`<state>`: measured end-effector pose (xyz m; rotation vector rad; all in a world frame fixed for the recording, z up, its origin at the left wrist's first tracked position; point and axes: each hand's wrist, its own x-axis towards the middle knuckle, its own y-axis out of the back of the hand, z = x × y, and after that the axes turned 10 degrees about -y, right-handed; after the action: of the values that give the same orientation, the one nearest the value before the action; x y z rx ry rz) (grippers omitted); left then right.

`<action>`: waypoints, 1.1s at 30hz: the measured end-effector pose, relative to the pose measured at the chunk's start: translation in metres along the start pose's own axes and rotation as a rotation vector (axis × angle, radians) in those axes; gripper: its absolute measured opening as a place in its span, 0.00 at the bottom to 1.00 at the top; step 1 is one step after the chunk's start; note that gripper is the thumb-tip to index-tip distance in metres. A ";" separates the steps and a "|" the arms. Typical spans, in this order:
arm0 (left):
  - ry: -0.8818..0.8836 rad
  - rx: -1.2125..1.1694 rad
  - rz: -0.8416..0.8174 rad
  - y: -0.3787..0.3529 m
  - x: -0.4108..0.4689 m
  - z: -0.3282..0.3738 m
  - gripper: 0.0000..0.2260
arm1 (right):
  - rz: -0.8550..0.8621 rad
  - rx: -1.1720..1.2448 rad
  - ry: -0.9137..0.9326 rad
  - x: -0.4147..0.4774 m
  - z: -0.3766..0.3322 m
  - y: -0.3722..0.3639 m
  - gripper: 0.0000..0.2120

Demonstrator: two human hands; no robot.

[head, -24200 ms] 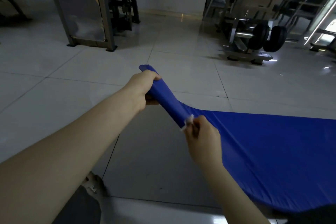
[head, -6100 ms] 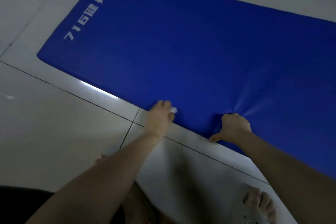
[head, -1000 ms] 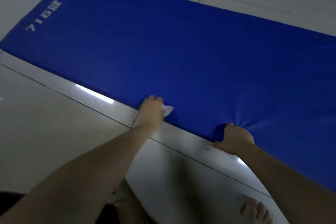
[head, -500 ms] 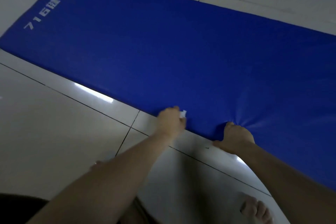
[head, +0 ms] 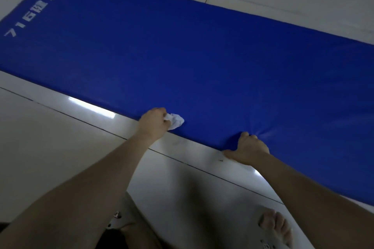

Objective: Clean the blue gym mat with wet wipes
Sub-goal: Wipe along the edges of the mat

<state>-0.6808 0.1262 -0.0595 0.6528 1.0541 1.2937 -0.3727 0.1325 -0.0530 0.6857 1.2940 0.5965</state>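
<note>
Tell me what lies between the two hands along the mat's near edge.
Head view: only bare blue mat between the left hand holding the wipe and the right hand.

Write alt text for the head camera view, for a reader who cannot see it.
A person's left hand holds a crumpled white wet wipe against the near edge of a blue gym mat lying on a pale tiled floor. The right hand grips the same edge farther right, puckering the cover. White lettering marks the mat's left end.

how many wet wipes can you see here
1: a crumpled white wipe, gripped by the left hand, on the blue mat near its front edge. Others may be hidden.
</note>
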 end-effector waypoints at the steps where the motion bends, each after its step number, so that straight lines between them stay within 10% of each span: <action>1: 0.000 -0.044 -0.020 -0.004 0.001 0.010 0.10 | 0.038 0.033 0.010 -0.005 0.000 0.000 0.39; 6: -0.091 -0.259 -0.231 -0.036 -0.002 0.066 0.12 | 0.239 0.351 0.271 -0.032 -0.033 -0.011 0.18; 11: -0.014 -0.607 -0.454 -0.023 0.008 0.063 0.09 | 0.245 0.463 0.343 -0.044 -0.082 -0.026 0.22; 22: -0.118 -0.067 -0.460 -0.003 0.049 -0.001 0.14 | 0.397 0.381 0.349 -0.023 -0.126 -0.039 0.07; 33: -0.046 -0.002 -0.555 0.002 0.057 0.020 0.23 | 0.432 0.906 -0.434 -0.052 0.019 -0.098 0.10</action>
<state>-0.6673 0.1848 -0.0636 0.3473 1.0963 0.7931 -0.3617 0.0263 -0.0897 1.7664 0.9633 0.1417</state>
